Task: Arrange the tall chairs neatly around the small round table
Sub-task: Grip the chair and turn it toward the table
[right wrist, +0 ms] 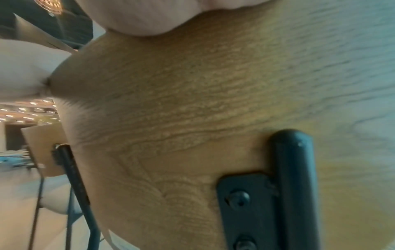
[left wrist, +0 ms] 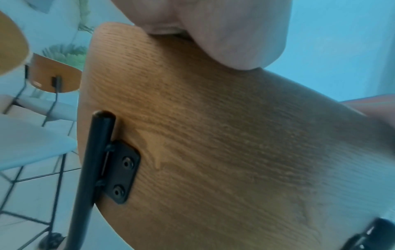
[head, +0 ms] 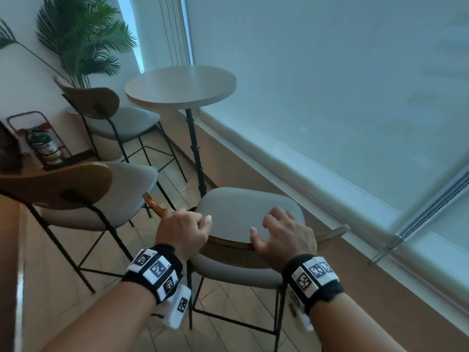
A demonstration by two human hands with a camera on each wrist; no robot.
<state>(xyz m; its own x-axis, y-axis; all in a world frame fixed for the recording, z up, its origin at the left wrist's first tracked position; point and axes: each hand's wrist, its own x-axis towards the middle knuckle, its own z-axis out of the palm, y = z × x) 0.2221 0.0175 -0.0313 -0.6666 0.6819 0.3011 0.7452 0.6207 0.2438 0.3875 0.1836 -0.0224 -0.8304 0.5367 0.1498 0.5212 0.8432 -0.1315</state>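
Observation:
The small round table (head: 180, 85) stands on one black pole by the window. The nearest tall chair (head: 236, 214), grey seat and wooden backrest (head: 228, 243), faces the table with its seat just short of the pole. My left hand (head: 182, 229) grips the backrest's top edge near its left end, and my right hand (head: 284, 235) curls over the same edge further right. In the left wrist view the backrest (left wrist: 213, 135) fills the frame under my left hand (left wrist: 224, 33). In the right wrist view the backrest (right wrist: 192, 101) shows with my right hand (right wrist: 149, 16) on top.
A second tall chair (head: 101, 194) stands to the left, close beside the held one. A third chair (head: 121, 120) sits at the table's far left. A potted palm (head: 81, 39) and a fire extinguisher (head: 45, 146) stand by the left wall. A low window ledge (head: 304, 158) runs along the right.

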